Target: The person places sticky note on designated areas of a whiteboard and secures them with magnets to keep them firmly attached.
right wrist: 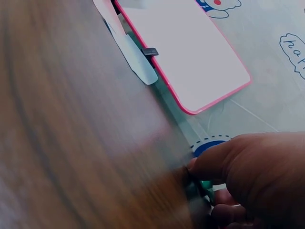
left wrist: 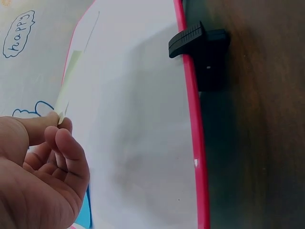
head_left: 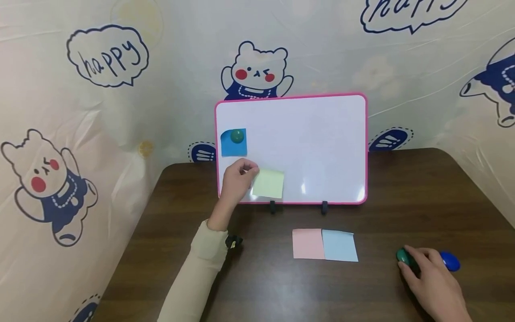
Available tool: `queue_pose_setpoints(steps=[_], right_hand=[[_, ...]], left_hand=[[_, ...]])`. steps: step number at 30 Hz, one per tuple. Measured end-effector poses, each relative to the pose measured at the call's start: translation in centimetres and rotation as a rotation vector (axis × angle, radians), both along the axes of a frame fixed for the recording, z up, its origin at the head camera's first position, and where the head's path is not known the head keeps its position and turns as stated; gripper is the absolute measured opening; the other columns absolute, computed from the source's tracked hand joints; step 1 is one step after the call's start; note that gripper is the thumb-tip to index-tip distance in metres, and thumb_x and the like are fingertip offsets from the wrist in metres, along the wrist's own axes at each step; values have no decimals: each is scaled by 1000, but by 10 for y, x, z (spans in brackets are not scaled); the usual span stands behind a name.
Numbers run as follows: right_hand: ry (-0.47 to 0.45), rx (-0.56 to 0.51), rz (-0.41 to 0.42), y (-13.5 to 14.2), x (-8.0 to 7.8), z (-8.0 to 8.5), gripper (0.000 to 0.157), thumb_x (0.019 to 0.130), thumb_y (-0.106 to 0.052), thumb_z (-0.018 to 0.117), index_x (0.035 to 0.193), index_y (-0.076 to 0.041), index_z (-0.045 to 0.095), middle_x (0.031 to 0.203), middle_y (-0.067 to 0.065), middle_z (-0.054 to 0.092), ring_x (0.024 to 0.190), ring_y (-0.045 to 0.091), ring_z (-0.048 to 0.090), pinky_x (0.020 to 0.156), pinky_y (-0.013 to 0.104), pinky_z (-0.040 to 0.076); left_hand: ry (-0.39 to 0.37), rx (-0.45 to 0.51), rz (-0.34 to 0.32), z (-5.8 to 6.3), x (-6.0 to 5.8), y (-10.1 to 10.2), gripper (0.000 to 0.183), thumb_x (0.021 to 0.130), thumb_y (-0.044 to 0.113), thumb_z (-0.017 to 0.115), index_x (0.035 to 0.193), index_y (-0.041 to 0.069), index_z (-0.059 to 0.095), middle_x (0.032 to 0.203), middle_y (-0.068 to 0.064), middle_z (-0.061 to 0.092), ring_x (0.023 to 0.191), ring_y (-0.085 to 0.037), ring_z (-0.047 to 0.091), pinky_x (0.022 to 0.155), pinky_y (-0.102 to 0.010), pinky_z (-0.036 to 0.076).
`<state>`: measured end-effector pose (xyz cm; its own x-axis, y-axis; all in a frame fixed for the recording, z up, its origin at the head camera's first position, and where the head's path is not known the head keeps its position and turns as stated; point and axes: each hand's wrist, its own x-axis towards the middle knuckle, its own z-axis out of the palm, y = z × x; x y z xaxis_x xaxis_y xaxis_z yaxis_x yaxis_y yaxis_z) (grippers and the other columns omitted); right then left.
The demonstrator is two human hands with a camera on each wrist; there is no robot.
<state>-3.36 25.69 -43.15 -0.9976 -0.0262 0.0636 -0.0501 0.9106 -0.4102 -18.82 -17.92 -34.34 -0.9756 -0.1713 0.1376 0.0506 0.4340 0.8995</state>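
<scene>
My left hand [head_left: 236, 181] pinches a pale green sticky note [head_left: 268, 183] by its left edge, in front of the lower left of a pink-framed whiteboard [head_left: 318, 143]. In the left wrist view, thumb and fingertip hold the note [left wrist: 69, 78] almost edge-on. Above that hand, a blue sticky note [head_left: 233, 147] is on the board under a round green magnet [head_left: 237, 135]. At the right of the table, my right hand [head_left: 436, 281] grips another round green magnet [head_left: 402, 256] between thumb and fingers. A blue magnet [head_left: 449, 261] lies beside this hand, partly hidden.
A pink sticky note [head_left: 307, 244] and a light blue one [head_left: 339, 245] lie side by side on the brown table [head_left: 261, 286]. Two black clips [head_left: 324, 208] support the whiteboard's lower edge. Behind stands a cloth [head_left: 181, 58] printed with bears.
</scene>
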Motion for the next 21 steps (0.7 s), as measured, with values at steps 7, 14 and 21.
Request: queue_pose_setpoints(steps=[7,14,21], right_hand=[[-30,5,4,2,-1,1,60,92,-36,61,130,9,47,108,24,42,85,40,53,58,51,45],[-49,-9,21,3,-1,1,65,93,-42,57,130,10,46,108,23,43,88,40,52,62,53,44],[34,-31,65,0,1,-2,47,88,-19,68,126,4,53,109,19,46,92,39,53,64,56,44]], left_hand=[[18,-4,6,3,-9,0,14,91,30,64,98,18,66,92,0,59,82,-23,55,64,-32,53],[18,-13,37,6,-16,1,12,91,31,63,96,19,64,91,1,58,80,-22,56,64,-32,53],[39,-29,50,7,-21,1,15,92,30,63,99,17,65,92,0,58,80,-22,56,64,-31,53]])
